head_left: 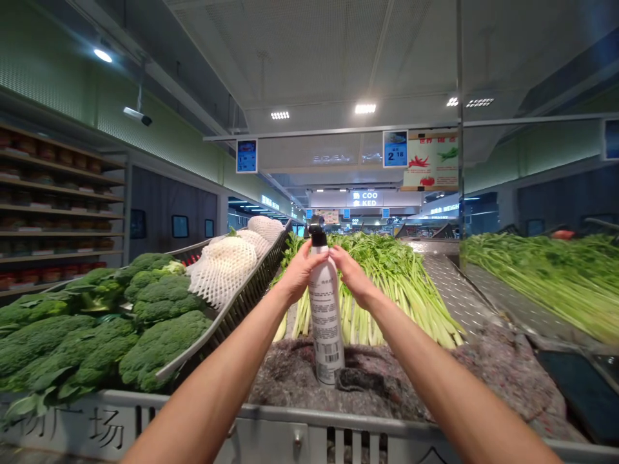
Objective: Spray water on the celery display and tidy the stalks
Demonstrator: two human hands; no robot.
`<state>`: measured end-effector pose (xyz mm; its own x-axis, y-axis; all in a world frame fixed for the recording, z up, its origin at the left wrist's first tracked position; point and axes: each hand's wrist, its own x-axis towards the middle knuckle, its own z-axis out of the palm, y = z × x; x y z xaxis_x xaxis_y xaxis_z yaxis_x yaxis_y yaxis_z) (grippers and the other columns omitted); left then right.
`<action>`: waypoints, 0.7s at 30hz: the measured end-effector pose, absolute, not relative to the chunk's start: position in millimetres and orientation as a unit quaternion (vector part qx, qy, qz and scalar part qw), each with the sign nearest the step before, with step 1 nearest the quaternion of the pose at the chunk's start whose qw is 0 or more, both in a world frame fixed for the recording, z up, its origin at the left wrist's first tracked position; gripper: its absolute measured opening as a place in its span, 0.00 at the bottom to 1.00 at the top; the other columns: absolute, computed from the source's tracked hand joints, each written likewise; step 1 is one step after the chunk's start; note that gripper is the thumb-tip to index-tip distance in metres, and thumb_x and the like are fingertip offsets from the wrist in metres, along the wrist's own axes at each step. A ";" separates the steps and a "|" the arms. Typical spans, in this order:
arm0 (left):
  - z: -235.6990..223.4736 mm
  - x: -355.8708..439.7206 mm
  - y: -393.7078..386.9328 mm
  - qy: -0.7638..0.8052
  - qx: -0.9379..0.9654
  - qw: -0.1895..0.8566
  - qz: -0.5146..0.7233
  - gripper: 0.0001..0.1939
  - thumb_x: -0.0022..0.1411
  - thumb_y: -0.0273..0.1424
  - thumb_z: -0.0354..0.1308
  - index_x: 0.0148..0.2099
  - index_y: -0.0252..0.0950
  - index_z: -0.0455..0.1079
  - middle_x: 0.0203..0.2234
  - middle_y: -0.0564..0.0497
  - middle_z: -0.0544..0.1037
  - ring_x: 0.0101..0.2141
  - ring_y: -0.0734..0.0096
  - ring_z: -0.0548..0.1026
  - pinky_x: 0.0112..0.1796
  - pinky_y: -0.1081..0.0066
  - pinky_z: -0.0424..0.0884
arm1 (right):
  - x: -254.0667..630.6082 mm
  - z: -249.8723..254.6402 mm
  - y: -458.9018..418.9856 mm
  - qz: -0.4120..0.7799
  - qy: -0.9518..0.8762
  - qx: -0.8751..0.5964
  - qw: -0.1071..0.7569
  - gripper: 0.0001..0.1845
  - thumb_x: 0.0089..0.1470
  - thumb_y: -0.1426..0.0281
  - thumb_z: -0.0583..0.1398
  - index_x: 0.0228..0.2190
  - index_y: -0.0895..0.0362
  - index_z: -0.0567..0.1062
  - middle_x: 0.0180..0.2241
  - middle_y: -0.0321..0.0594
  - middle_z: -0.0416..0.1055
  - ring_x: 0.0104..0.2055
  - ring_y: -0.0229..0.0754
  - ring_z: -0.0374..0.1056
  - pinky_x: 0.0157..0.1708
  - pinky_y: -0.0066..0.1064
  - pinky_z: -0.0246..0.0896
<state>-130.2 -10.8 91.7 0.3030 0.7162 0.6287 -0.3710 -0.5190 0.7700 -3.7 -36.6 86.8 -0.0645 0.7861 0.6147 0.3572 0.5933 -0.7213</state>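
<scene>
A tall white spray bottle (326,322) with a black top and printed text and a barcode on its side stands upright in front of me. My left hand (300,270) wraps round its neck, thumb across the front just under the black top. From the other side, my right hand (349,272) has its fingers closed against the same neck, their tips partly hidden behind it. The bottle's base is at a grey felt-like cloth (290,370), beside a dark strip (360,379). Behind both hands lies a bed of celery (406,290).
Broccoli (164,332) and produce in white foam nets (225,267) fill the left side, next to a slanted black divider (261,274). A grey crate rim (271,415) runs along the front. At right are a mirror (532,193) and a dark phone-like slab (583,393).
</scene>
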 end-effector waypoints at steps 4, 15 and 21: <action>106.8 -157.6 -1.9 0.184 0.587 0.478 0.627 0.14 0.44 0.29 0.57 0.36 0.33 0.63 0.21 0.53 0.72 0.21 0.76 0.69 0.23 0.74 0.67 | 47.5 55.4 -42.6 0.121 -0.628 -0.545 0.542 0.33 0.48 0.54 0.49 0.52 0.58 0.55 0.56 0.46 0.50 0.51 0.45 0.56 0.40 0.32 0.59; 146.3 -194.8 3.5 0.283 0.594 0.410 0.631 0.15 0.42 0.32 0.61 0.33 0.31 0.65 0.15 0.55 0.67 0.14 0.79 0.66 0.16 0.77 0.63 | 145.7 -48.3 -72.7 -0.017 -0.740 -0.670 0.051 0.25 0.37 0.71 0.55 0.42 0.60 0.70 0.38 0.49 0.71 0.39 0.49 0.67 0.34 0.32 0.56; 137.8 -188.1 9.5 0.324 0.608 0.378 0.618 0.18 0.38 0.36 0.63 0.31 0.31 0.66 0.16 0.52 0.70 0.13 0.78 0.65 0.13 0.78 0.60 | 143.4 -35.3 -59.7 -0.063 -0.715 -0.691 0.083 0.10 0.39 0.76 0.52 0.23 0.58 0.73 0.27 0.46 0.71 0.32 0.47 0.66 0.28 0.30 0.51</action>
<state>-188.1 9.5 137.8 0.0264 0.8618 0.5065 -0.0732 -0.5037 0.8608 143.4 -59.7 -35.3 -0.0318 0.9781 0.2058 0.9990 0.0375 -0.0241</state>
